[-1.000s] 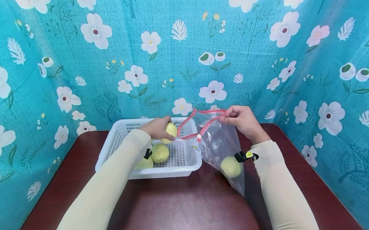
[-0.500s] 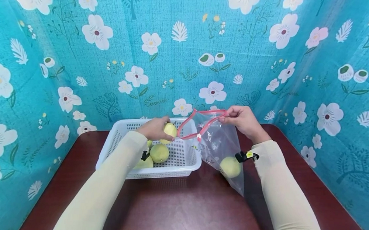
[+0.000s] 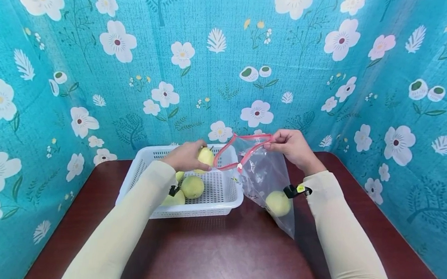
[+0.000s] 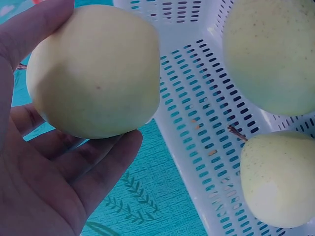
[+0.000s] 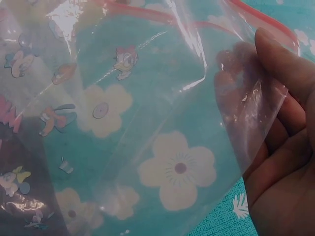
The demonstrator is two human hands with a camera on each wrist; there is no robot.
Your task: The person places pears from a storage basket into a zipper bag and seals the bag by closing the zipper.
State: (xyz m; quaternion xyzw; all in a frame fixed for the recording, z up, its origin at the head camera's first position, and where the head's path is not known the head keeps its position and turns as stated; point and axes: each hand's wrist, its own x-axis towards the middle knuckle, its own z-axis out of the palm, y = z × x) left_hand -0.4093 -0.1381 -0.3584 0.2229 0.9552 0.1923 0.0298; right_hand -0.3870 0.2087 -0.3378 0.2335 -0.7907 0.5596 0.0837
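Observation:
My left hand grips a pale yellow pear, thumb on one side and fingers on the other, over the white basket's right half. The pear is close to the mouth of a clear zip bag with a pink-red zipper edge. Pinching the bag's top edge, my right hand keeps its mouth spread toward the left. One pear lies low inside the bag. In the right wrist view, small cartoon prints show on the film, and thumb and fingers hold it from both sides.
The white perforated basket stands at the back of the dark red-brown table. More pears lie in it, partly hidden by my left arm. Blue flowered cloth hangs close behind and at both sides.
The left hand has drifted very slightly to the left with its pear. My right hand and the bag hold almost the same place; the whole view has shifted a little.

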